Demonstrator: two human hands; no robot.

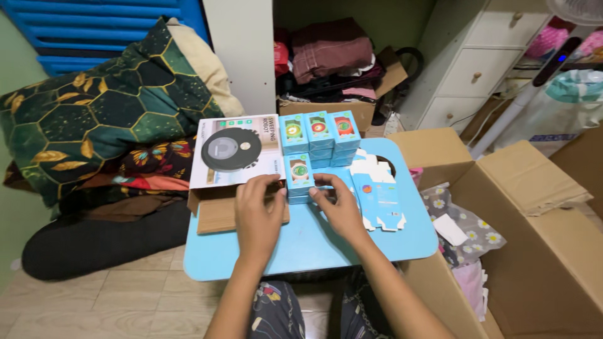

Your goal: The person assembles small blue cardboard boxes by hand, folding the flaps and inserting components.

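A small light-blue carton (pixel 299 173) stands on a short stack in the middle of the light-blue table (pixel 314 248). My left hand (pixel 259 210) touches its left side and my right hand (pixel 336 202) touches its right side, fingers around it. Behind it stand three stacks of similar blue cartons (pixel 319 135) with round pictures on their lids. Flattened, unfolded blue cartons (pixel 379 194) lie just right of my right hand.
A white box picturing a round black appliance (pixel 233 150) rests on a brown cardboard tray (pixel 217 213) at the table's left. A large open cardboard box (pixel 540 251) stands to the right. Patterned pillows (pixel 94 113) lie left; white drawers (pixel 477 63) stand behind.
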